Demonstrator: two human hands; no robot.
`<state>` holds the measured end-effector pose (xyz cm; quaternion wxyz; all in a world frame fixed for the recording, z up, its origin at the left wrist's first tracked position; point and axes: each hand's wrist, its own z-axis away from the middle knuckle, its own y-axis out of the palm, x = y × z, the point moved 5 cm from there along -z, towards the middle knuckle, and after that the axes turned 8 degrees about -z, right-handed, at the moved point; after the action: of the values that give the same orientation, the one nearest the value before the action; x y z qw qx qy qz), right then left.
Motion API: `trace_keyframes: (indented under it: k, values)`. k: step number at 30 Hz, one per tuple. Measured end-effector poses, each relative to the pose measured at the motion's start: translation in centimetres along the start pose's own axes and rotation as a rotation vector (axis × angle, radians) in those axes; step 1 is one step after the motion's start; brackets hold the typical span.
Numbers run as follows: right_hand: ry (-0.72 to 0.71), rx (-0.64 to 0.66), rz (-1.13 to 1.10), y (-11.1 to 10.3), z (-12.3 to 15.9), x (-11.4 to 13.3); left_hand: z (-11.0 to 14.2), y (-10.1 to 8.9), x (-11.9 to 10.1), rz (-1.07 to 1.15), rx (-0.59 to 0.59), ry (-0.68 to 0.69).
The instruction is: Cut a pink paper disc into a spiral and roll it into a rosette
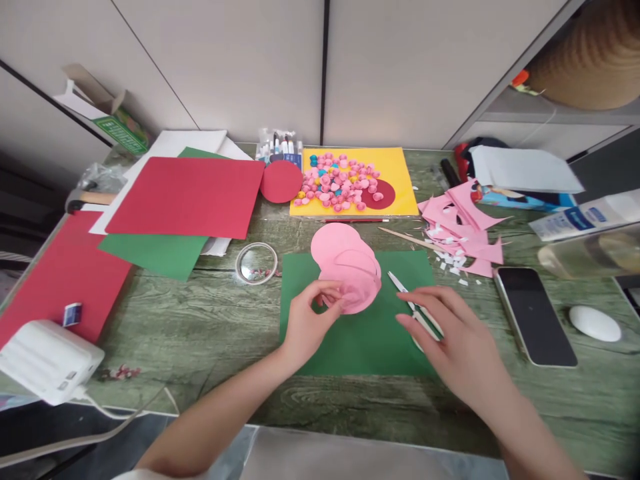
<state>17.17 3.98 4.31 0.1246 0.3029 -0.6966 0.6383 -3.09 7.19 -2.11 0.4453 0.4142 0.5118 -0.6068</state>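
Note:
My left hand [307, 327] pinches the near edge of a pink paper circle [357, 293] between thumb and fingertips. Several other pink paper circles [334, 241] lie overlapped just beyond it, on a green sheet [360, 350]. Over the right side of that sheet is my right hand [457, 340], thumb and fingers apart. Beneath its fingers lie scissors [401, 285] with pale handles, blades pointing away to the left; the hand partly hides the handles, and I cannot tell whether it touches them.
A yellow sheet [407, 173] at the back bears small rolled paper flowers [337, 180]. Pink scraps [460, 230], a phone [537, 317] and a white mouse [595, 323] lie right. Left are a tape roll [240, 267], red sheets [185, 197] and a white charger [47, 360].

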Motion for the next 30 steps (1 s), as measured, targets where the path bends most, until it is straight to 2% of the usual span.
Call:
trace_keyframes:
  k: [3,8,11,13,17,20,25,30]
  values:
    - [-0.078,0.009,-0.05,1.4,-2.6,2.0,0.2,0.1,-0.2,-0.066,0.015,0.049]
    - [-0.074,0.138,-0.114,4.4,-4.8,1.7,0.1,-0.2,-0.3,-0.117,0.011,0.13]
    - [-0.078,0.119,-0.245,4.6,-4.9,0.9,-0.1,-0.7,0.0,-0.095,-0.081,0.158]
    - [-0.109,0.083,-0.312,4.3,-4.8,0.7,-0.3,-0.8,0.3,0.002,-0.092,0.128]
    - [-0.212,0.042,-0.321,3.8,-4.5,0.6,-0.5,0.1,0.5,0.276,0.079,-0.007]
    - [-0.273,0.033,-0.275,3.8,-4.2,0.6,-0.4,0.6,0.3,0.358,0.189,-0.065]
    - [-0.283,0.085,-0.246,4.3,-4.0,0.6,-0.5,0.3,0.2,0.35,0.171,-0.022]
    - [-0.289,-0.005,-0.253,3.8,-4.0,0.8,-0.4,0.1,0.6,0.458,0.253,-0.065]
